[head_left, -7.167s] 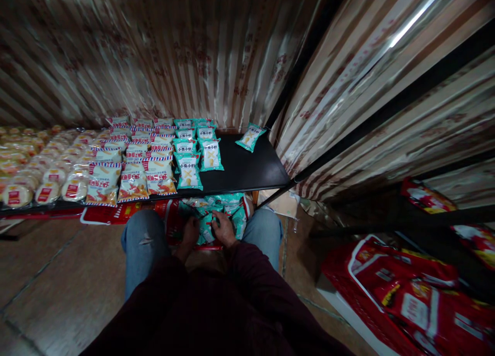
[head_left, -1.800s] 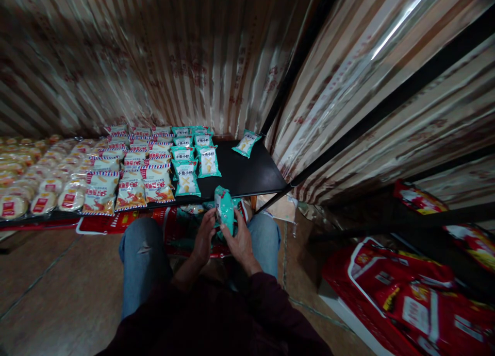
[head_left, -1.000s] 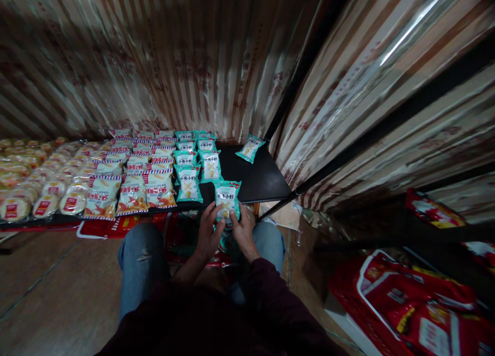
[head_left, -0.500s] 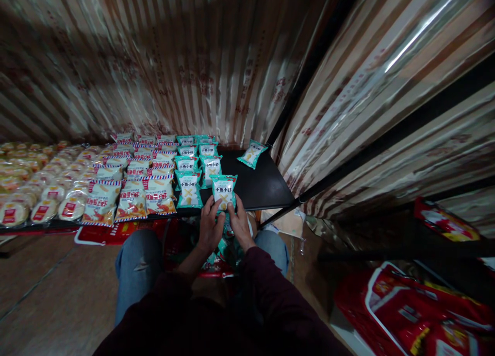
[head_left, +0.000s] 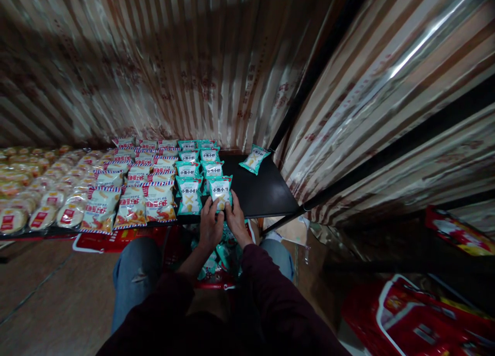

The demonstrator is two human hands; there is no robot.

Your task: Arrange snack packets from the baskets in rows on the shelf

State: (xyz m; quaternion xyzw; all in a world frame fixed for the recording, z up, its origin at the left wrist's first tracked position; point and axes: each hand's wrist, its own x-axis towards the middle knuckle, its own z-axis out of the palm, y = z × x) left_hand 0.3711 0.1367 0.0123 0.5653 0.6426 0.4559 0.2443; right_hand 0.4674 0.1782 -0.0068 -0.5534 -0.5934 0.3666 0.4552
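A teal snack packet [head_left: 221, 190] with white lettering lies at the front of the black shelf [head_left: 259, 188], next to a row of like packets [head_left: 188, 191]. My left hand [head_left: 210, 226] grips its lower left edge and my right hand [head_left: 234, 219] its lower right edge, fingers pinched on it. Between my knees sits a red basket [head_left: 211, 278] with more teal packets [head_left: 218, 253].
Red-and-white striped snack bags [head_left: 133, 204] and round yellow packs [head_left: 42, 217] fill the shelf's left part. A lone teal packet [head_left: 253, 159] lies at the back. Striped foil sheeting [head_left: 193, 62] hangs behind and to the right. Red bags [head_left: 417, 320] lie at lower right.
Both hands lifted a teal packet out of the basket, turned it face up and carried it forward onto the shelf's front beside the teal row.
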